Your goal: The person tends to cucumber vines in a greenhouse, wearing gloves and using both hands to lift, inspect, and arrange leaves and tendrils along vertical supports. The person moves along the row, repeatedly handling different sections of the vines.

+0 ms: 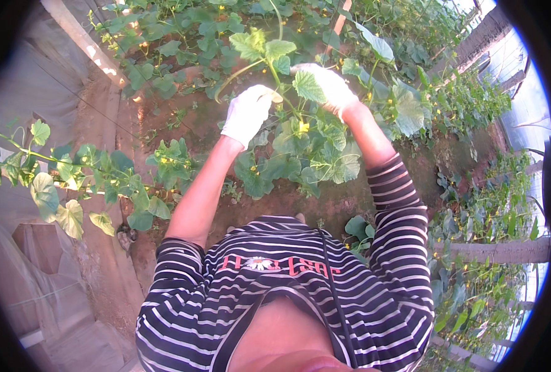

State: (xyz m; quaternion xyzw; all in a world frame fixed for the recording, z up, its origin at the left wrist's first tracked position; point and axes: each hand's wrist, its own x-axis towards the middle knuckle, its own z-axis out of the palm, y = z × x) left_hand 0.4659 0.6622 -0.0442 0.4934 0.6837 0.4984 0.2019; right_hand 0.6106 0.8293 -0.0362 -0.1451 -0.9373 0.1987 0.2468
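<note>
In a white glove, my left hand [249, 114] is at the left side of an upright leafy vine [275, 74], its fingers bent together near a small pale yellowish piece at the fingertips. Whether they grip that piece or part of the vine is unclear. My right hand [326, 88], gloved in white too, is at the vine's right side, partly behind a green leaf [309, 86]; its fingertips are hard to make out. A curved tendril or thin stem hangs left of the vine top. Below the hands are a yellow flower [303, 127] and broad leaves [280, 167].
More flowering vines [173, 37] grow ahead and along the right. Another vine [71, 165] stretches across the left. Wooden posts [82, 42] and a thick beam [475, 44] stand at the sides. Plastic sheeting [38, 260] lies at the left, beside bare soil.
</note>
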